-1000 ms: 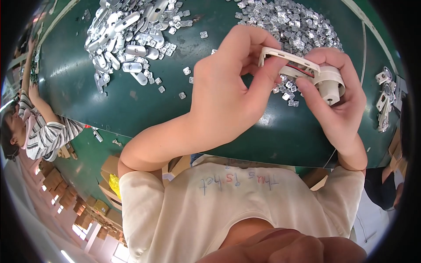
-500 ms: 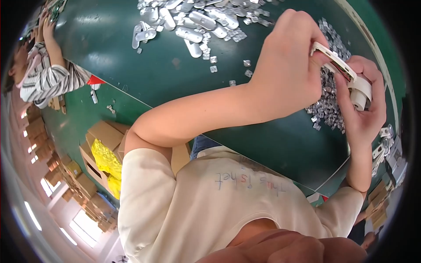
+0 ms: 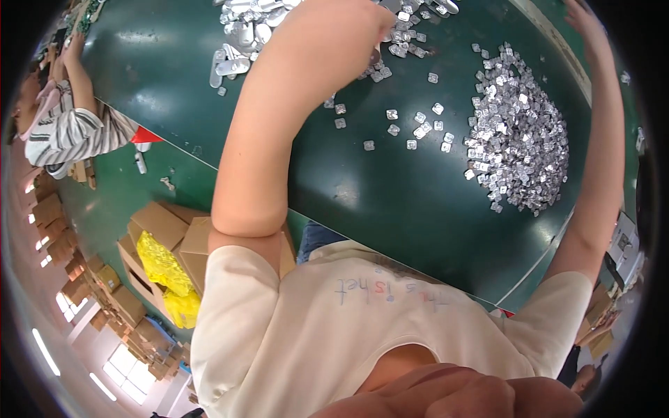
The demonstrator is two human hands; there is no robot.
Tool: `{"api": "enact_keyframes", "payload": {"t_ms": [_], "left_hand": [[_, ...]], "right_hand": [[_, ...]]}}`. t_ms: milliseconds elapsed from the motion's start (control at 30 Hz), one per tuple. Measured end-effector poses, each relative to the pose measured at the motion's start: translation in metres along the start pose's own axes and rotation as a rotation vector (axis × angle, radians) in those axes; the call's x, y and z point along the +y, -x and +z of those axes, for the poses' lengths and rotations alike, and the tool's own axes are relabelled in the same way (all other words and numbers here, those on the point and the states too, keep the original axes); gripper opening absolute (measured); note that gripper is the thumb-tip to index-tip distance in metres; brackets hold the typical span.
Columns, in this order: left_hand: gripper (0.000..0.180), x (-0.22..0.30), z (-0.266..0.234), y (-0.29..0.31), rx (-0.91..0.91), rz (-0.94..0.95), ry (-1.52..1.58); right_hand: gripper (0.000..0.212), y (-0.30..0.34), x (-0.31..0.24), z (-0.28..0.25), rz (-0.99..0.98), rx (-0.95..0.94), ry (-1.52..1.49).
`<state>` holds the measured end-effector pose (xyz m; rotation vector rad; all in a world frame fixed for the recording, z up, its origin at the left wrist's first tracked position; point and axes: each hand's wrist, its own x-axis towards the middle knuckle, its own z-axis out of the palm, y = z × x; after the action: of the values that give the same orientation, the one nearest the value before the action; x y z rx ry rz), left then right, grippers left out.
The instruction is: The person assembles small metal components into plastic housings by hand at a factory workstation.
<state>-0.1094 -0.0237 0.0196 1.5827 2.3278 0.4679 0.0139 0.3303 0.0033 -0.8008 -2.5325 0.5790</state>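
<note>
My left hand (image 3: 341, 31) reaches over the heap of long rounded silvery parts (image 3: 240, 35) at the top of the table. Its fingers are curled and mostly hidden behind the back of the hand, beside a grey part at the frame's top edge. What they hold, if anything, does not show. At the upper right, my right hand (image 3: 589, 28) stretches past the far table edge. The picture's rim cuts off most of its fingers, so its grip cannot be read. The white device does not show in the current view.
A big pile of small square clear-silvery pieces (image 3: 519, 136) lies on the green table (image 3: 376, 181), with several loose ones (image 3: 421, 130) to its left. An open cardboard box (image 3: 157, 219) with yellow plastic (image 3: 164, 265) stands below left. Another person in a striped top (image 3: 77, 136) sits far left.
My hands have parted from the white device they held together. The left moved left to the long silvery parts; the right went up and away toward the far edge. The device left view.
</note>
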Motion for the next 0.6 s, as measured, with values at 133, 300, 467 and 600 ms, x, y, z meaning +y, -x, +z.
{"api": "enact_keyframes", "payload": {"t_ms": [133,300,467,600], "left_hand": [[0.002,0.015,0.020,-0.012,-0.043,0.123,0.197],[0.003,0.015,0.011,-0.006,-0.007,0.099,0.186],[0.004,0.026,-0.001,-0.009,-0.046,-0.041,0.386],[0.012,0.006,0.010,-0.012,0.409,0.729,0.300]], "right_hand": [[0.008,0.095,-0.112,0.017,0.020,-0.439,-0.389],[0.010,0.127,-0.157,0.046,-0.324,-0.499,-0.142],[0.012,0.127,-0.149,0.048,-0.352,-0.458,-0.140],[0.013,0.121,-0.148,0.055,-0.478,-0.511,-0.227]]}}
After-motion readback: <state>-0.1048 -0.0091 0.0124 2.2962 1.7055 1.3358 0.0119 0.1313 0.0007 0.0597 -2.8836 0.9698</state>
